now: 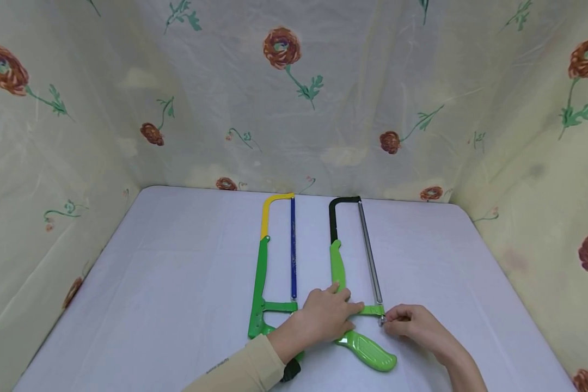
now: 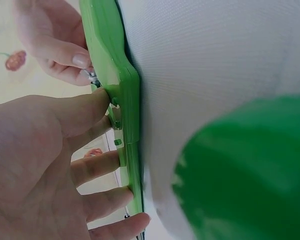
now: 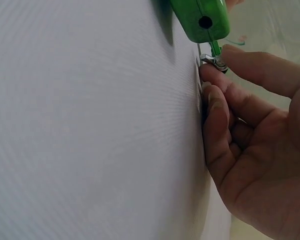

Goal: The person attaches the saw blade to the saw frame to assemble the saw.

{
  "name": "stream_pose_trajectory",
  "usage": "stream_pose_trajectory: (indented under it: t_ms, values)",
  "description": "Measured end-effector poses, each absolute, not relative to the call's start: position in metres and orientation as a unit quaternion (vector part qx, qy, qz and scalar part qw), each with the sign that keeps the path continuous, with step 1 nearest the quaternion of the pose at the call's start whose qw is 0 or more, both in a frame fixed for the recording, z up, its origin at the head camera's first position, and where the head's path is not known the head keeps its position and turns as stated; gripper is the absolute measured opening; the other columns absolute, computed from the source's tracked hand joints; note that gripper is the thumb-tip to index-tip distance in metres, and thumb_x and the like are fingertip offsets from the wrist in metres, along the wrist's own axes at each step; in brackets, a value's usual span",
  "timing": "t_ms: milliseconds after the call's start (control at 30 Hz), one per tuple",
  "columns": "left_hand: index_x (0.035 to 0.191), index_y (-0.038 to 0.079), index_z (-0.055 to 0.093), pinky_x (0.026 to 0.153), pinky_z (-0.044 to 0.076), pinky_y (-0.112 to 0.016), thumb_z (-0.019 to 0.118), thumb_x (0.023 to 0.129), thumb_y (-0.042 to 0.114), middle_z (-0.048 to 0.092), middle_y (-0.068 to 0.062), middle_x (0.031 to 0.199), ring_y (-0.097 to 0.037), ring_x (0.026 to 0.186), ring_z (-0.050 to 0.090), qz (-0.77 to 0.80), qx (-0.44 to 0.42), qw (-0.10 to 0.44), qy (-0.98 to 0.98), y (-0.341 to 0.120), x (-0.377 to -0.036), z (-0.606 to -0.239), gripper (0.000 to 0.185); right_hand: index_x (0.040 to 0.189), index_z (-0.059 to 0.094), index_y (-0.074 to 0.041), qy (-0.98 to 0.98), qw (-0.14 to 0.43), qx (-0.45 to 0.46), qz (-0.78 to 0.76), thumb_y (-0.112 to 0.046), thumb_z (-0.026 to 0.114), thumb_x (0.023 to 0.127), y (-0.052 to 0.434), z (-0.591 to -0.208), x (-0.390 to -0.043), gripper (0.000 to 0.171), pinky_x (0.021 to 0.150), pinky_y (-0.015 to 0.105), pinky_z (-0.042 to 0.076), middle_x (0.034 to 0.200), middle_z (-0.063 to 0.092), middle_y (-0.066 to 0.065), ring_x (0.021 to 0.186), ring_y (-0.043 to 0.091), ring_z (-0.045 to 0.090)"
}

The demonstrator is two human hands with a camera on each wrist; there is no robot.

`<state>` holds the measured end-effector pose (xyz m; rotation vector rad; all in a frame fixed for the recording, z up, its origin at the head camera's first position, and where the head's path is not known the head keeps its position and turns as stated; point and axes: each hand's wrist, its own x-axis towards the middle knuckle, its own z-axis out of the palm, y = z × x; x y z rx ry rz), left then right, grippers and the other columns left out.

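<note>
A light green hacksaw (image 1: 369,351) with a black front bow and a grey blade (image 1: 371,253) lies flat on the white-covered table. My left hand (image 1: 325,316) rests over its frame, spread fingers pressing on the green metal near the crossbar; the left wrist view shows these fingertips along the frame's edge. At the blade's near end, my right hand (image 1: 416,325) pinches a small metal wing nut (image 3: 215,62) between thumb and index finger. The hacksaw's handle end (image 3: 202,22) shows just above that nut in the right wrist view.
To the left lies a second hacksaw (image 1: 259,277), darker green with a yellow bow and blue blade (image 1: 294,247); my left forearm covers part of its handle. Flower-printed curtains (image 1: 343,125) hang behind the table (image 1: 176,272) and on both sides.
</note>
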<state>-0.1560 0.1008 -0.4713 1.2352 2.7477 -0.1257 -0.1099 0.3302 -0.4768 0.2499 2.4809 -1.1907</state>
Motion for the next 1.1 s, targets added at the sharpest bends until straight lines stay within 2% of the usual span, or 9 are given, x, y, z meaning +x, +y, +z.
stream_pose_trajectory:
  t_ms: [267,500,800,1100]
  values:
    - [0.146,0.047,0.042,0.088,0.058,-0.034,0.051,0.098,0.056,0.055,0.008,0.140,-0.022,0.142,0.046,-0.036,0.410,0.065,0.909,0.1006,-0.1564,-0.4716,0.050,0.101,0.072,-0.003,0.880,0.192,0.092,-0.424,-0.027,0.069,0.091,0.3297,-0.4778,-0.1101,0.026,0.069,0.025,0.046,0.085,0.065,-0.001,0.080,0.012,0.054]
    - [0.146,0.047,0.043,0.088,0.058,-0.034,0.051,0.098,0.056,0.055,0.009,0.139,-0.022,0.142,0.046,-0.038,0.408,0.067,0.910,0.1009,-0.1563,-0.4705,0.050,0.100,0.071,-0.002,0.876,0.191,0.085,-0.434,-0.025,0.066,0.093,0.3310,-0.4796,-0.1101,0.024,0.068,0.025,0.045,0.084,0.063,-0.001,0.078,0.011,0.052]
    - [0.146,0.049,0.042,0.087,0.058,-0.033,0.051,0.098,0.057,0.055,0.010,0.139,-0.020,0.142,0.045,-0.045,0.405,0.066,0.911,0.1014,-0.1559,-0.4706,0.050,0.100,0.071,-0.004,0.882,0.184,0.097,-0.423,-0.027,0.068,0.092,0.3303,-0.4810,-0.1119,0.025,0.066,0.025,0.046,0.086,0.065,-0.001,0.078,0.012,0.053]
    - [0.146,0.048,0.042,0.087,0.058,-0.033,0.051,0.098,0.056,0.055,0.010,0.139,-0.021,0.142,0.045,-0.043,0.405,0.066,0.911,0.1011,-0.1557,-0.4707,0.050,0.101,0.070,-0.001,0.876,0.173,0.086,-0.442,-0.022,0.067,0.092,0.3321,-0.4802,-0.1097,0.023,0.071,0.023,0.050,0.095,0.068,0.003,0.082,0.009,0.056]
